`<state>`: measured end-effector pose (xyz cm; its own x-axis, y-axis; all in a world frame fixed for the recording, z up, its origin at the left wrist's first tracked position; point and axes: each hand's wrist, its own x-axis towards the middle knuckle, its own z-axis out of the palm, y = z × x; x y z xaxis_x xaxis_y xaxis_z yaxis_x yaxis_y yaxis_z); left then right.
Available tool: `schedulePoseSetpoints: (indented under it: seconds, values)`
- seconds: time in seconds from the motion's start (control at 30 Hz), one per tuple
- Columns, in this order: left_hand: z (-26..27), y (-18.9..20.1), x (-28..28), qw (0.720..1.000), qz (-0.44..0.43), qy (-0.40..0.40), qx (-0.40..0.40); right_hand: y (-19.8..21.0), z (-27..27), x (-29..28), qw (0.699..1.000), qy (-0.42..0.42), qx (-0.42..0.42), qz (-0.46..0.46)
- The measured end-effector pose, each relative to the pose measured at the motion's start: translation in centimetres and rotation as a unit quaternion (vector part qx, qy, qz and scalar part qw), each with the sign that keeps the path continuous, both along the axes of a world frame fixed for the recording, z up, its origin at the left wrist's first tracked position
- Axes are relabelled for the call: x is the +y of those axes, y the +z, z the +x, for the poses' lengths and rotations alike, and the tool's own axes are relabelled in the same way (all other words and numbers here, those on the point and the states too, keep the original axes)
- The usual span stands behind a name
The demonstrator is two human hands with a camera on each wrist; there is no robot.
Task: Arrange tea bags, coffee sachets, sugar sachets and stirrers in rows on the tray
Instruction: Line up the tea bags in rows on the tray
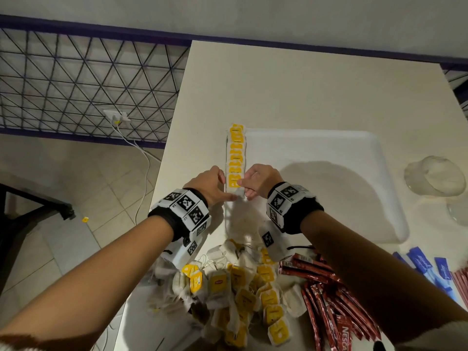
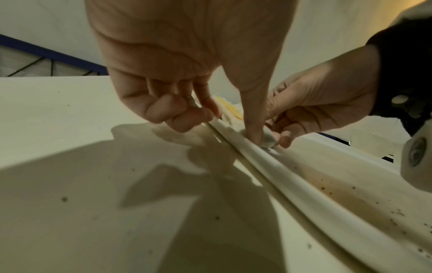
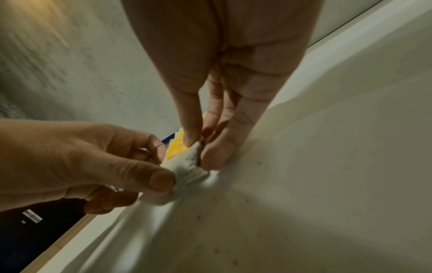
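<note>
Nearest us, our forearms hid part of the loose tea bag pile (image 1: 235, 295) and the red coffee sachets (image 1: 326, 302); the blue sugar sachets (image 1: 420, 264) ran off the right edge, and we could make out no stirrers for certain. Beyond them, our left hand (image 1: 215, 184) and right hand (image 1: 255, 181) each pinched a side of one tea bag (image 3: 187, 166), fingers curled, thumbs pressing its paper. It lay at the near end of the tea bag row (image 1: 236, 158), just inside the left rim of the white tray (image 1: 374, 188). The row's long axis ran straight away from us, yellow tags up
</note>
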<state>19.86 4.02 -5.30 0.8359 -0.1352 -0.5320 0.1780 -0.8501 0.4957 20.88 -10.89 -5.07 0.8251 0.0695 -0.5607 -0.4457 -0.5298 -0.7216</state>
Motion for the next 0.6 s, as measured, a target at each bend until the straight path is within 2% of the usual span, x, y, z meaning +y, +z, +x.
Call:
schedulePoseSetpoints:
  seconds: [0.23, 0.4, 0.5, 0.6]
  values:
    - [-0.4, 0.1, 0.4, 1.0, -0.015, 0.014, -0.01, 0.2, -0.1, -0.1, 1.0, -0.003, 0.004, -0.012]
    - [-1.4, 2.4, 1.5, 0.999, -0.021, 0.023, -0.038, 2.0, -1.8, -1.0, 0.999, 0.017, -0.037, -0.033]
    - [-2.8, 4.4, 2.8, 0.999, 0.009, -0.041, -0.026, 2.8, -4.1, -1.1, 0.993, 0.104, -0.047, -0.011]
    - [-4.9, 5.5, 3.8, 0.985, 0.069, -0.151, 0.049, 3.5, -6.6, -0.7, 0.975, 0.221, -0.029, -0.002]
